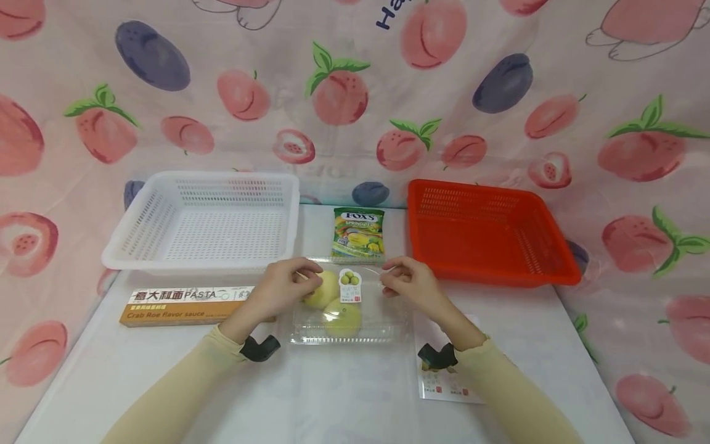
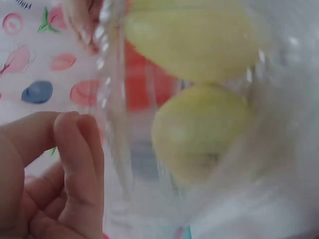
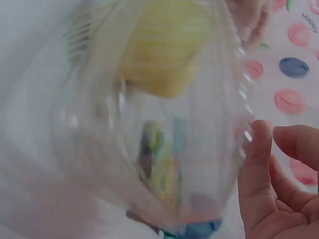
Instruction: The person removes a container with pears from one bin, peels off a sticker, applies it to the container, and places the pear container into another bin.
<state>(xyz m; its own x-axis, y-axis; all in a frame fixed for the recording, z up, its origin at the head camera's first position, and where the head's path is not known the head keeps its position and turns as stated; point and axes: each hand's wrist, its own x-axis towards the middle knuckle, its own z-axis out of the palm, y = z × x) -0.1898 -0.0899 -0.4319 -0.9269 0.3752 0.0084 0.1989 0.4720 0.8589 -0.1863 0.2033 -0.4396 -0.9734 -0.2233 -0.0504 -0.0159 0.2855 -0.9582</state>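
Note:
A clear plastic clamshell box (image 1: 379, 320) lies in front of me with round yellow-green fruits (image 1: 342, 317) inside. A white label (image 1: 350, 285) with a fruit picture is on its lid. My left hand (image 1: 285, 287) is over the box's left side, fingers bent; in the left wrist view its fingertips (image 2: 75, 124) are close beside the ridged rim. Over the right side is my right hand (image 1: 413, 287). In the right wrist view a fingertip (image 3: 260, 132) appears to touch the rim, with a small gap to the opposite digit. Neither hand visibly pinches the plastic.
Behind stand a white basket (image 1: 205, 268) on the left and a red basket (image 1: 499, 274) on the right, with a green Fox's candy bag (image 1: 359, 233) between them. A pasta box (image 1: 177, 308) lies left. A label sheet (image 1: 444, 391) is partly under my right forearm.

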